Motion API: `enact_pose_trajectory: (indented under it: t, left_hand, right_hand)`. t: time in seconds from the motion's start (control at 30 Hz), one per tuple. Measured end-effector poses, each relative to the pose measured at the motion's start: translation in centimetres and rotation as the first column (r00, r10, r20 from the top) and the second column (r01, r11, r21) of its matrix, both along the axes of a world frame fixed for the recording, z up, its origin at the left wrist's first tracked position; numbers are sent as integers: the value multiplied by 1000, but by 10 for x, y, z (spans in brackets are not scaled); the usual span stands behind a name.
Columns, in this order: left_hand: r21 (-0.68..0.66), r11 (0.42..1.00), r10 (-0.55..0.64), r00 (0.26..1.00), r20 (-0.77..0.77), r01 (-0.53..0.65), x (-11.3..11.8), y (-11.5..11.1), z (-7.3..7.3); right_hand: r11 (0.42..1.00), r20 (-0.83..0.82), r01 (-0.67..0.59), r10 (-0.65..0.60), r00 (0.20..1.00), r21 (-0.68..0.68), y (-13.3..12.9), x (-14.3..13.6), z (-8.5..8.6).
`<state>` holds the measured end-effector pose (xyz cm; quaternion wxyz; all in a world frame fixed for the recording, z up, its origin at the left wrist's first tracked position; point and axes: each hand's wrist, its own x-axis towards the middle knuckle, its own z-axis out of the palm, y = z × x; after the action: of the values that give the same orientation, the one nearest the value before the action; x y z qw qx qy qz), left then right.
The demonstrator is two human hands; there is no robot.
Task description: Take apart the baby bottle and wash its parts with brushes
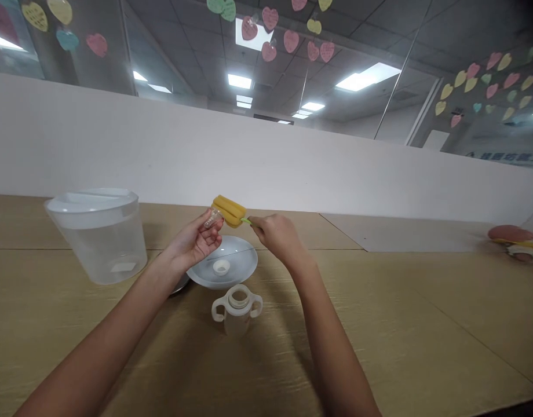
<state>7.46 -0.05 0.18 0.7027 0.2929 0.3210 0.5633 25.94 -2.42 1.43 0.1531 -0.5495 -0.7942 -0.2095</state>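
Between my hands is a yellow sponge brush (pixel 229 211) with a green stem. My right hand (pixel 278 236) is closed on the stem. My left hand (pixel 201 237) pinches a small clear piece (pixel 213 218), likely a bottle nipple, which touches the sponge's left side. Below them sits a pale bowl (pixel 244 263) with a white ring (pixel 221 267) inside. An open baby bottle (pixel 237 318) with two handles stands upright in front of the bowl.
A clear lidded bucket (pixel 108 249) stands at the left of the wooden table (pixel 401 336). A dark-rimmed item (pixel 181 284) shows partly behind my left forearm. Blurred red and yellow objects (pixel 512 234) lie at the far right. A white wall (pixel 266 168) rises behind.
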Motion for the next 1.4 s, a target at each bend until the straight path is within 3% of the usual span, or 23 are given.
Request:
enact_pose_trajectory:
  t: [0.2,0.3,0.37,0.4,0.43,0.47,0.5,0.53,0.57,0.6,0.73,0.83,0.93,1.13,1.4]
  left_hand:
    - [-95,995,-28,997,67,34,-3,2,1]
    - [-18,999,-33,998,-61,32,-8,5,1]
    - [119,993,26,964,-264,5,-18,7,3]
    - [224,975,110,907,-405,-18,-27,9,4]
    - [341,939,232,806,-544,-41,-38,11,5]
    - [473,880,380,648,-660,-35,-51,14,5]
    - [569,822,521,439,-732,-27,-65,17,5]
    - [629,777,608,258,-751,-3,-79,21,5]
    - [640,769,632,132,-764,19,-93,25,3]
    - [584,808,582,49,-811,74,-105,29,1]
    - [322,929,337,-60,-939,186,-128,43,-19]
    - [94,971,128,-151,-980,218,-120,51,-40]
    - [-33,978,18,-242,-970,206,-105,55,-55]
    - [-128,976,-35,-455,-890,175,-96,58,-55]
    - [-119,974,23,-604,-797,195,-97,50,-46]
  right_hand:
    - [1000,7,-10,10,1000,9,1,0,0]
    - [1000,-33,-25,26,999,3,2,4,0]
    - [1000,-73,-25,26,997,9,2,8,0]
    - [1000,-95,-19,21,995,13,2,11,1]
    - [1000,-118,-9,11,993,17,2,14,1]
    - [1000,-143,1,2,990,20,2,16,2]
    - [1000,-168,8,-4,986,20,2,19,2]
    - [1000,-192,11,-7,981,20,1,21,3]
    - [1000,-213,12,-8,977,19,1,22,3]
    - [1000,-231,12,-8,973,15,0,23,3]
    - [999,-267,-22,14,964,-28,-2,21,5]
    - [996,-277,-81,67,959,-41,-3,18,5]
    - [991,-293,-132,116,949,-33,-3,17,4]
    - [985,-346,-167,142,927,-43,-3,18,2]
    - [981,-375,-190,160,913,-43,-5,17,3]
